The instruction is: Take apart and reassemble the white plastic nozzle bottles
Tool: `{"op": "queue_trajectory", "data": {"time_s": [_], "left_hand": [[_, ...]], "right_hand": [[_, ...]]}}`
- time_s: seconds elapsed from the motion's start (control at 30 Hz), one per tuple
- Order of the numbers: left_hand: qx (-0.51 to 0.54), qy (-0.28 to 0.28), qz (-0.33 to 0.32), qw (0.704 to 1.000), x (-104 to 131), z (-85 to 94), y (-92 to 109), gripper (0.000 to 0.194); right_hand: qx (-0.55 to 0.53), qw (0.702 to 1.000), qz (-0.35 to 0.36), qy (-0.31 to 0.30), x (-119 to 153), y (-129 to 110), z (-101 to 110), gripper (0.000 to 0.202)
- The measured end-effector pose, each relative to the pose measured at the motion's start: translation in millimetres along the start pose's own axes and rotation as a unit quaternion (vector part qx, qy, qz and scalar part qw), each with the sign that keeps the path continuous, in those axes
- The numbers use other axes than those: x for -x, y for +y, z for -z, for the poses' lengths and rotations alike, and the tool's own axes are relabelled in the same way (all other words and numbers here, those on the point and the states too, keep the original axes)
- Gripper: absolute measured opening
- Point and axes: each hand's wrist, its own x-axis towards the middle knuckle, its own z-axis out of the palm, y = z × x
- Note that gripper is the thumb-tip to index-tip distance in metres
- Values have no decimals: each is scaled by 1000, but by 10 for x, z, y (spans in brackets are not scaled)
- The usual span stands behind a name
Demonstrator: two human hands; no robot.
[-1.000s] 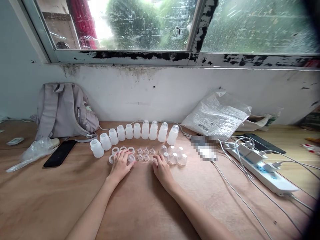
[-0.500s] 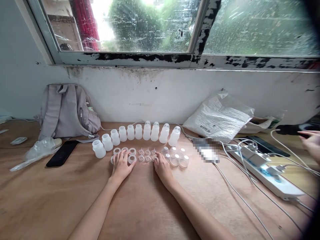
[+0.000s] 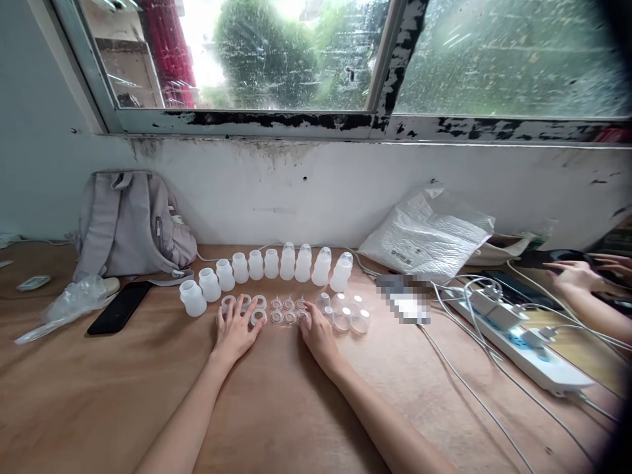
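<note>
Fingers on the person's left hand (image 3: 235,336) are splayed loose over some milky white plastic rings (image 3: 258,322) on the brown wooden table (image 3: 286,401). Right hand (image 3: 318,336) is curled at the end of a little cluster of clear, pointy-tipped nipples (image 3: 277,318), and honestly I can't tell if it's pinching one. Clear domed caps (image 3: 359,321) sit just beside it. Behind all that, ten frosted white plastic bottles (image 3: 271,264) stand in an arc, with a slouchy grey fabric backpack (image 3: 131,227) off left by the white wall (image 3: 247,191).
</note>
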Motion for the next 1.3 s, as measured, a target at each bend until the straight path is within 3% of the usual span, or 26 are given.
{"op": "queue_trajectory", "data": {"time_s": [0.33, 0.57, 0.7, 0.77, 0.9, 1.0, 1.1, 1.3], "left_hand": [[-5, 17, 6, 1000, -62, -31, 19, 52], [-1, 63, -23, 998, -35, 42, 56, 47], [2, 113, -47, 993, -17, 118, 73, 41], [11, 127, -61, 990, -13, 146, 71, 40], [22, 135, -85, 987, -8, 183, 57, 37], [30, 134, -97, 986, -4, 196, 35, 36], [39, 143, -111, 983, -10, 190, 6, 35], [53, 177, -123, 975, -32, 178, 8, 33]], "right_hand": [[-26, 999, -28, 21, 25, -193, 136, 36], [-19, 998, 45, 49, 31, -267, 315, 30], [28, 992, 117, 44, -280, -346, 378, 37], [91, 982, 164, 33, -575, -387, 376, 42], [243, 954, 178, 8, -1266, -423, 336, 50], [306, 929, 204, -37, -1631, -397, 299, 52], [320, 923, 205, -54, -1746, -356, 256, 49], [258, 946, 195, -32, -1592, -353, 221, 29]]}}
